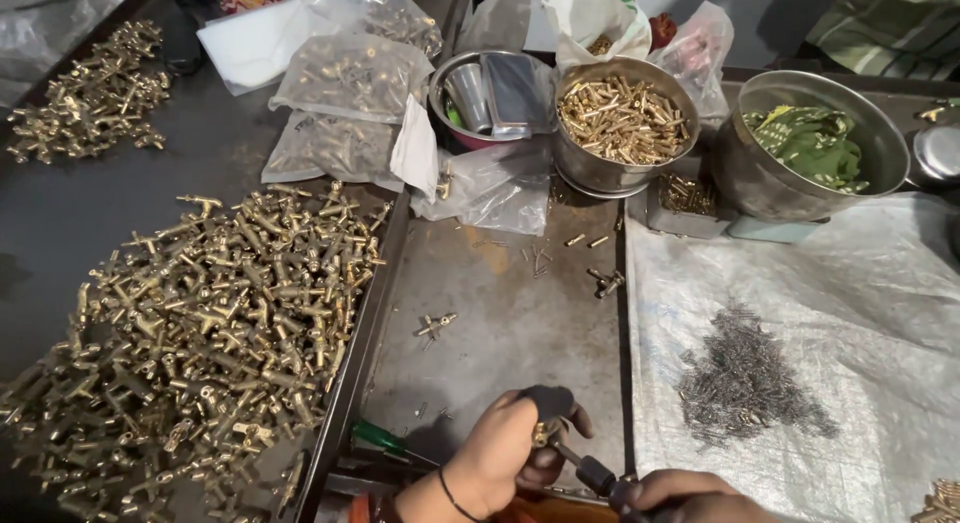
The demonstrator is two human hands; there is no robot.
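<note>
At the bench's near edge, my left hand [497,453] is clamped on a small brass fitting [543,435], right hand [685,495] closed round the screwdriver [592,472]; fitting's rigid, probably slick, grip its body.

three steel bowls [620,173], two hands [500,453], two fitting heaps [210,323].

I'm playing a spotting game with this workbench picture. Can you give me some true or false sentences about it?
1. The big heap of brass T-shaped fittings lies at the left. True.
2. The round steel bowl holds green leaves. False: it holds small brass pins.
3. The left hand holds a small brass piece. True.
4. The pile of thin grey metal pins sits in a bowl. False: it lies on a white woven sheet.
</note>
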